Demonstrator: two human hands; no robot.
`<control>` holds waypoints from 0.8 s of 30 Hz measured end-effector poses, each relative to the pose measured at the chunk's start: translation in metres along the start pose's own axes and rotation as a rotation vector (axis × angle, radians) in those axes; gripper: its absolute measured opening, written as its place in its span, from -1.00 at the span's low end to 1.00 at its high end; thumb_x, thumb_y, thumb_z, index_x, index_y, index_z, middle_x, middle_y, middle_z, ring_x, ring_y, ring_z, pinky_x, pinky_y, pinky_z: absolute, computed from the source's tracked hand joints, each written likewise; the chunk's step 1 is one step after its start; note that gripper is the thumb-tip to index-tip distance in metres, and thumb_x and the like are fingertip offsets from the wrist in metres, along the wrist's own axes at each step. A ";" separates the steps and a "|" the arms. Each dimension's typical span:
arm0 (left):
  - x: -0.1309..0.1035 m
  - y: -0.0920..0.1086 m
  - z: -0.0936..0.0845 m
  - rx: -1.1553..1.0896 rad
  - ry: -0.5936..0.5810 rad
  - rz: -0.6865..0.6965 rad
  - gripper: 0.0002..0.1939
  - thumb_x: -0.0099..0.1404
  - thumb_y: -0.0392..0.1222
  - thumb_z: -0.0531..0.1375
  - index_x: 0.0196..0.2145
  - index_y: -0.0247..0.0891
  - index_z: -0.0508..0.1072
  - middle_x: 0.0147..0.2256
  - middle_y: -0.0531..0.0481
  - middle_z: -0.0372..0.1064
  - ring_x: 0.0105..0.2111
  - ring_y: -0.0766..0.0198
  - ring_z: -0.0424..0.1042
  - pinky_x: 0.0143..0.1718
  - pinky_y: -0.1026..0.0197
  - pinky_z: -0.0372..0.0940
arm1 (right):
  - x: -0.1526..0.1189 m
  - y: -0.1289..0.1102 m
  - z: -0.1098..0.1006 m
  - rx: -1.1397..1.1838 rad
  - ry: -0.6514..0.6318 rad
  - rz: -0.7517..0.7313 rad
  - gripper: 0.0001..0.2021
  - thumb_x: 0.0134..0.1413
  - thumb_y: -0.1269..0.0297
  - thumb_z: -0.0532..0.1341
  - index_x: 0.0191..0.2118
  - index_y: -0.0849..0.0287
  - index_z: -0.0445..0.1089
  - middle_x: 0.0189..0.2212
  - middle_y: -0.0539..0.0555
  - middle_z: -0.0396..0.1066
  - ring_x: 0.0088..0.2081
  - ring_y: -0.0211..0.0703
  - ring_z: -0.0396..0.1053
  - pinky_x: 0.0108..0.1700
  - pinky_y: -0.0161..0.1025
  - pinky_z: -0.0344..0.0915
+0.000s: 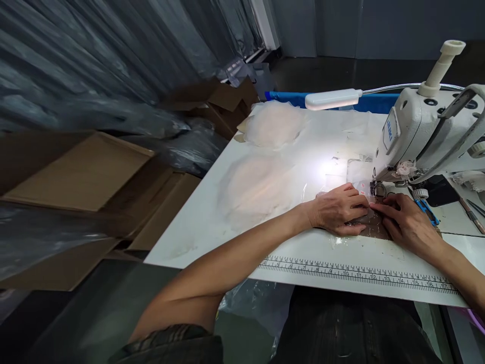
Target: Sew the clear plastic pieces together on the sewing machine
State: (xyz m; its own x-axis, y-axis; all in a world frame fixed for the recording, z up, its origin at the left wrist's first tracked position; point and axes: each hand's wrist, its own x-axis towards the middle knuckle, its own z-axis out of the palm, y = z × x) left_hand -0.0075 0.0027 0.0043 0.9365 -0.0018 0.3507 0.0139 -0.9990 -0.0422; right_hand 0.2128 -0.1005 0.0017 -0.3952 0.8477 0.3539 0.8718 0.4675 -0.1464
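Note:
At the presser foot of a white sewing machine (424, 126), both hands work on a thin, sheer piece of fabric (359, 188) with small reddish spots. My left hand (339, 210) lies just left of the needle area, its fingers curled down onto the fabric. My right hand (411, 222) is on the other side, index finger and thumb closed at the fabric's edge close to the foot. Between the hands shows a brownish, shiny stretch of material (375, 227); whether it belongs to the same piece I cannot tell. The needle tip is hidden.
Two pale peach piles of sheer pieces (261, 189) sit on the white table (204, 232). A lamp (333, 99) shines over it. Blue-handled snips (427, 211), a dark phone-like slab (441, 191) and tweezers lie right. A printed ruler (344, 273) follows the front edge. Cardboard boxes (79, 172) stand left.

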 end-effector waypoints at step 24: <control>0.000 -0.004 -0.002 -0.070 -0.070 -0.120 -0.55 0.38 0.05 0.02 -0.02 -0.32 0.46 -0.02 -0.20 0.43 -0.23 0.13 0.38 -0.18 0.07 0.19 | 0.011 0.002 -0.001 -0.103 -0.082 0.047 -0.60 0.28 0.28 -0.04 0.07 0.09 0.45 -0.19 0.21 0.38 -0.40 -0.14 0.35 -0.49 -0.24 0.28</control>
State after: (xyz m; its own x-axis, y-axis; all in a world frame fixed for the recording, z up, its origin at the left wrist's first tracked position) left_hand -0.0087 0.0068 0.0066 0.9516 0.1187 0.2835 0.1051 -0.9925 0.0627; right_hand 0.2102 -0.0902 0.0059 -0.3719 0.8876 0.2717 0.9133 0.4022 -0.0638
